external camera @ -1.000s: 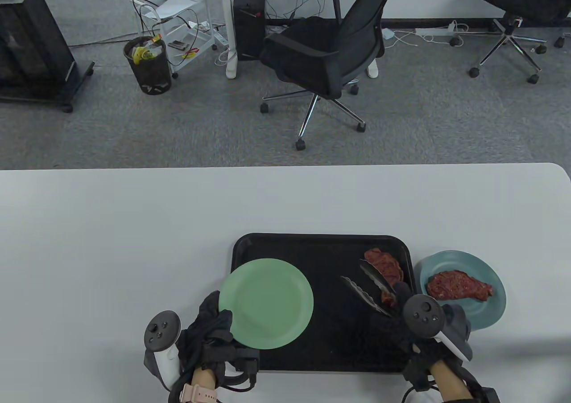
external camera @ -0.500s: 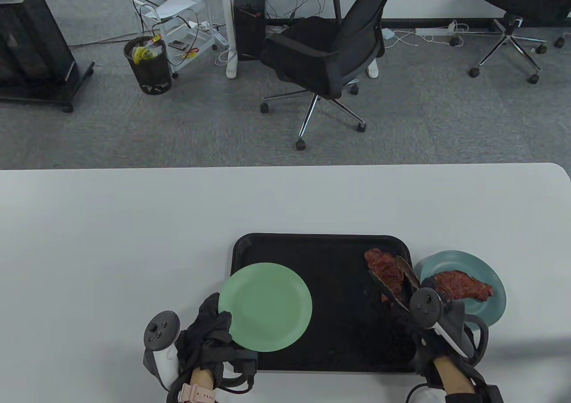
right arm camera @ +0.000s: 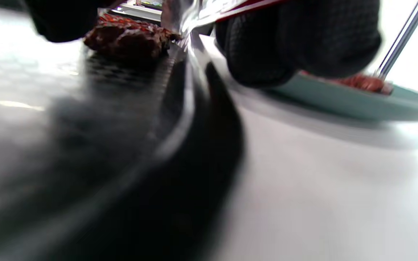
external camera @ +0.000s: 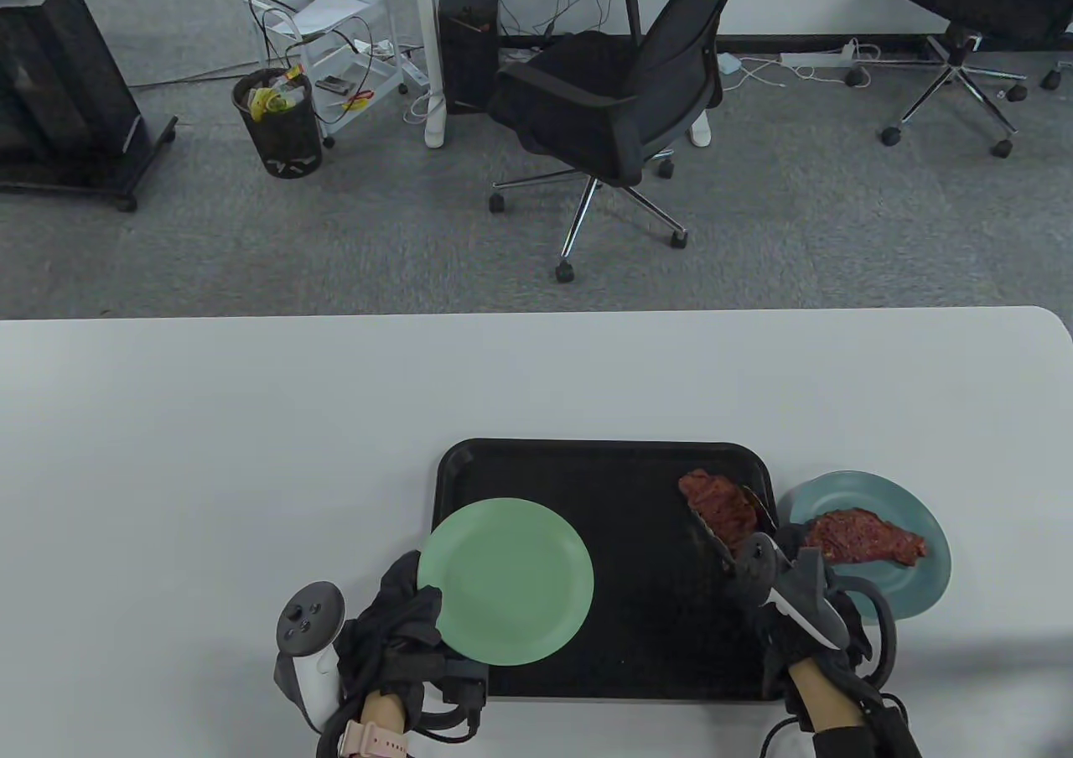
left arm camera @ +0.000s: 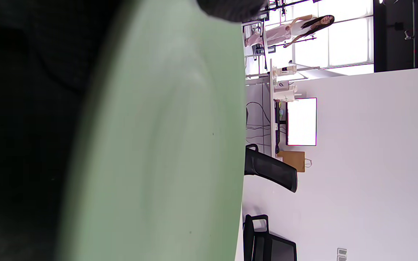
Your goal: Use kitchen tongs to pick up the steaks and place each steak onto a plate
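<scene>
left wrist view, turned sideways | pale green plate (left arm camera: 165, 145) fills the middle, super close | dark blur on the left, can't tell what | white counter (left arm camera: 357, 181) on the right | black chair (left arm camera: 270, 174) past the plate's edge | lit monitor (left arm camera: 302, 121) | person (left arm camera: 289, 30) standing far back by bright windows

1. The black rectangular plastic tray (external camera: 587, 473) shows a fine, rough texture with a dull sheen.
2. The round pale green plate (external camera: 505, 580), over the tray's left part, looks smooth and matt.
3. The metal kitchen tongs (external camera: 712, 530) gleam glossy.
4. Both dark red steaks (external camera: 721, 506) (external camera: 863, 537) look coarse and grainy.
5. The knitted black cloth gloves (external camera: 394, 632) are matt.
6. The round teal plate (external camera: 926, 578), right of the tray, looks smooth.
</scene>
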